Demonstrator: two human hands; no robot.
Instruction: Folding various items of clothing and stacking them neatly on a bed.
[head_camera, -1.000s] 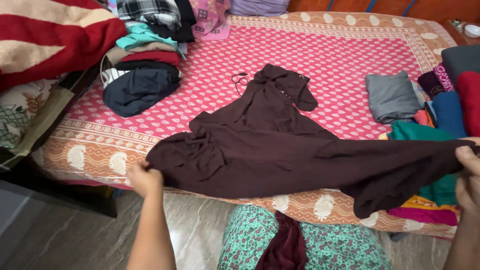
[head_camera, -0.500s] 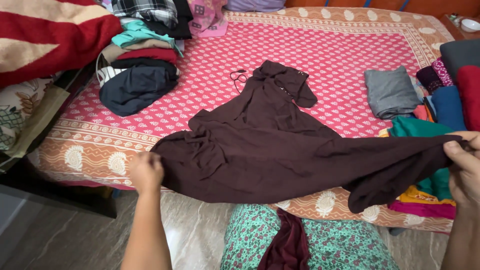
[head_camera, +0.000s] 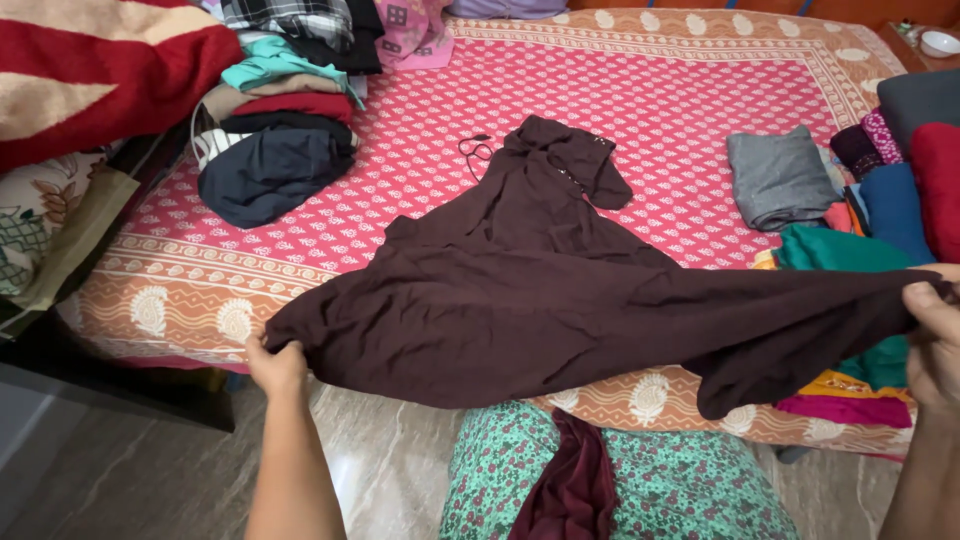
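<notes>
A dark brown garment lies spread across the near side of a bed with a pink patterned sheet. Its hem is stretched wide and lifted off the bed's front edge. My left hand grips the hem's left corner just off the bed's edge. My right hand pinches the hem's right end at the frame's right border. The garment's top lies flat toward the middle of the bed, with a thin black cord beside it.
A pile of folded clothes sits at the back left beside a red and cream blanket. A folded grey cloth and coloured folded clothes lie at the right. Marble floor is below.
Both hands have pulled the hem further apart and a little higher, so the brown cloth is stretched tighter. The view has shifted slightly closer to the bed.
</notes>
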